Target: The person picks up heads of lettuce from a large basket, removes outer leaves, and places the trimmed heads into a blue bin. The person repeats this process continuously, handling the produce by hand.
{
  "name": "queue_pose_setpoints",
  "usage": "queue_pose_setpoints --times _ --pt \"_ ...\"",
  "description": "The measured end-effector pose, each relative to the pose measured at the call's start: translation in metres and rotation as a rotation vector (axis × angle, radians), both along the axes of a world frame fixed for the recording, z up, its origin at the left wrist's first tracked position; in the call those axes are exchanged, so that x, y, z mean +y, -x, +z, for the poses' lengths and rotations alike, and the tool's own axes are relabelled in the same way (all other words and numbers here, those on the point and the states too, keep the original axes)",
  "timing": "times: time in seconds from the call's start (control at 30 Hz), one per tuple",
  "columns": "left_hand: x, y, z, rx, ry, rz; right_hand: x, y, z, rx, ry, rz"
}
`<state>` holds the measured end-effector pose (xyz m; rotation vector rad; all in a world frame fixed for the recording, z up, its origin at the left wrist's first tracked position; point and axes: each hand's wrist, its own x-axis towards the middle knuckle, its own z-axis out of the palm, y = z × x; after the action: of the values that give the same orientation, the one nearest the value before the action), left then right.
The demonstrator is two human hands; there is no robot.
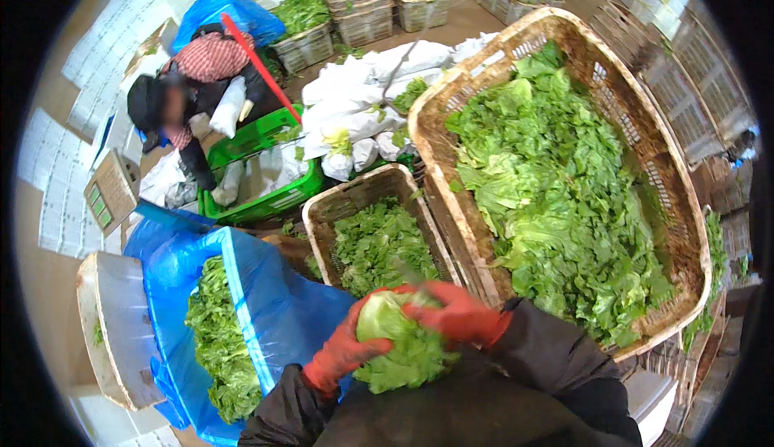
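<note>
A head of green leafy lettuce [396,338] is held in front of my body, its leaves hanging downward. My left hand [344,347], in a red rubber glove, grips it from the left side. My right hand [456,314], gloved alike, is against the lettuce's upper right; a blurred blade, apparently a knife [409,270], sticks out from its fingers. Just beyond my hands stands a plastic crate [311,217] with loose green leaves [384,241] in it. To the left, more lettuce [221,344] fills a container lined with blue plastic sheeting [290,308].
At right, a large dirt-stained basket [423,138] holds a heap of lettuce [556,193]. A person [199,78] bends over a green crate [266,199] at upper left. White sacks [363,84] are piled beyond. Stacked crates [357,5] line the back.
</note>
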<state>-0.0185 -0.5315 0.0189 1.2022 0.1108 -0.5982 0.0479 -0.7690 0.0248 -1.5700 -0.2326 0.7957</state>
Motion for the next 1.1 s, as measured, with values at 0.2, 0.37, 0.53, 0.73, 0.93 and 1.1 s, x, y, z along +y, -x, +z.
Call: queue_pose_setpoints --times 0.2,0.37,0.53,0.73,0.93,1.1 --pt "0.023 -0.012 0.054 -0.248 -0.354 -0.129 -0.018 -0.070 0.023 -0.789 0.635 -0.048" --pt "-0.008 0.022 0.010 -0.212 -0.140 0.330 0.049 0.023 -0.004 -0.168 -0.053 -0.024" --pt "0.097 0.102 0.055 -0.415 -0.498 0.402 0.124 0.040 0.077 0.063 -0.094 0.283" --pt "0.283 0.267 0.051 -0.358 -1.679 -0.004 0.174 0.012 0.037 0.258 0.019 0.194" --pt "0.269 0.292 -0.076 -0.525 -1.405 -0.493 0.140 0.095 -0.030 0.474 -0.060 0.007" --pt "0.260 0.275 -0.107 -0.252 -1.478 -0.194 0.092 0.077 0.002 0.510 0.083 0.020"
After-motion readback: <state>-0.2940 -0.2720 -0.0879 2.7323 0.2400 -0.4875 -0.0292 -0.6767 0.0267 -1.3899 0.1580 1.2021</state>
